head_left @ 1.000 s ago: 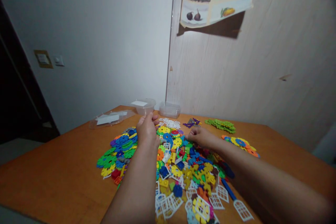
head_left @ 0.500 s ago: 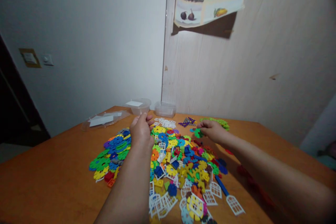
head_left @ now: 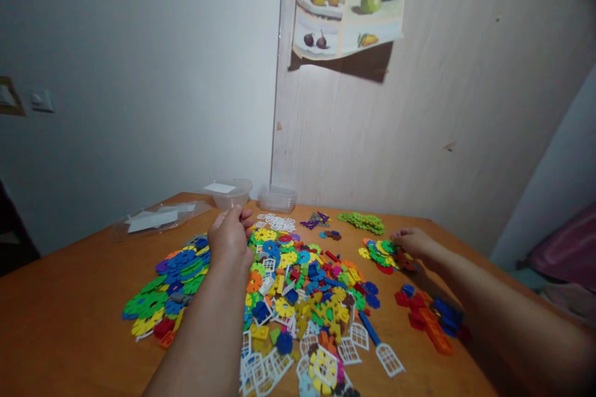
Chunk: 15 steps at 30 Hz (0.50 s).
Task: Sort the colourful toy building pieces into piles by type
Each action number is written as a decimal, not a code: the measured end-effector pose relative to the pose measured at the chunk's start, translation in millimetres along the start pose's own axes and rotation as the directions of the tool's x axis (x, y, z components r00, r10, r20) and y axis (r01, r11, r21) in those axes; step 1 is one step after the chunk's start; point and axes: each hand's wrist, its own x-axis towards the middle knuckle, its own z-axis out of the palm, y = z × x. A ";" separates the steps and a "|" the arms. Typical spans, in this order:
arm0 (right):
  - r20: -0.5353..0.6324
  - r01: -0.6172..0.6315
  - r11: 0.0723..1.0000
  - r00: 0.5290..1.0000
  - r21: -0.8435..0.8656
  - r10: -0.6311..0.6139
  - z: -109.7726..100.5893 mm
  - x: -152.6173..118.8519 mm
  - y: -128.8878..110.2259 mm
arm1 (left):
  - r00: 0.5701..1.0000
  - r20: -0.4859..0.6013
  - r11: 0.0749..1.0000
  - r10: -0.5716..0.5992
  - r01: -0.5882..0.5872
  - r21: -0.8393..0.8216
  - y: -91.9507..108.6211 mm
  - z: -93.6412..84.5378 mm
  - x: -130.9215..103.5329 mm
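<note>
My left hand [head_left: 230, 239] hovers over the left part of a mixed heap of plastic building pieces [head_left: 307, 307], its fingers loosely curled; whatever they hold is hidden. To the right, my right hand [head_left: 415, 243] reaches a small pile of flower-shaped discs [head_left: 372, 253], fingers pinched together at the edge of a green flower-shaped disc [head_left: 389, 247]. A brown disc [head_left: 406, 262] lies under that hand. Blue and green discs [head_left: 186, 267] are heaped left of my left forearm. White window-frame pieces [head_left: 390, 360] lie along the near side of the mixed heap.
Separate groups hold white pieces [head_left: 278, 223], purple and grey pieces [head_left: 316, 220], light-green pieces [head_left: 362, 222], and red, orange and blue blocks [head_left: 428, 316] near my right forearm. Clear plastic containers [head_left: 277, 198] and a flat plastic lid [head_left: 158, 219] stand along the back.
My right hand has moved right, carrying a green disc from beside the purple pieces to the small disc pile. My left hand keeps its curl over the heap. The view has turned right.
</note>
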 end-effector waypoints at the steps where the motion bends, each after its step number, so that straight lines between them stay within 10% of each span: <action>1: 0.005 -0.001 1.000 1.000 -0.001 0.001 -0.2 -0.6 0.5 | 1.000 -0.002 1.000 0.000 0.000 0.002 0.0 0.0 0.0; 7: 0.083 0.074 0.997 0.994 0.008 -0.074 16.8 13.7 -14.9 | 1.000 0.005 1.000 0.012 -0.012 0.019 -4.1 -2.0 1.9; 15: 0.354 0.350 0.936 0.881 -0.035 -0.316 102.4 4.2 -84.3 | 1.000 0.007 1.000 0.011 -0.011 0.010 -7.0 -3.0 4.7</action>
